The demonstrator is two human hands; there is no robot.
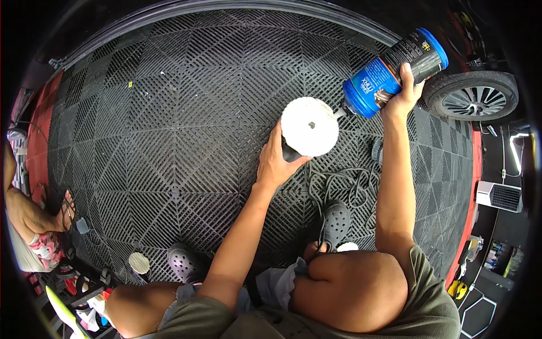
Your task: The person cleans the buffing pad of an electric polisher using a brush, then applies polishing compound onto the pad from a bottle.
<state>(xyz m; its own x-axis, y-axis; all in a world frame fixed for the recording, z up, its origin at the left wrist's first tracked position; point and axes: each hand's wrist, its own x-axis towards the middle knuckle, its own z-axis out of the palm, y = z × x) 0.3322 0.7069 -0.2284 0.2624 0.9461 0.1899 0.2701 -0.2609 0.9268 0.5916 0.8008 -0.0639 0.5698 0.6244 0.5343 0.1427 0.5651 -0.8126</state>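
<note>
My left hand [276, 161] is wrapped round the dark body of a polisher, mostly hidden beneath its round white pad [310, 133], which faces up. A small dark hole shows at the pad's centre. In my right hand [402, 99] is a blue and black bottle [389, 73], tilted so that its nozzle points down and left. The nozzle tip is at the pad's right edge; whether they touch, I cannot tell.
Grey ribbed tiles [186, 113] cover the floor. A dark cable [344, 183] lies coiled near my shoe [337, 221]. A car wheel [474, 99] stands at right. Another person's leg [34, 214] is at far left. A second round pad [139, 263] lies lower left.
</note>
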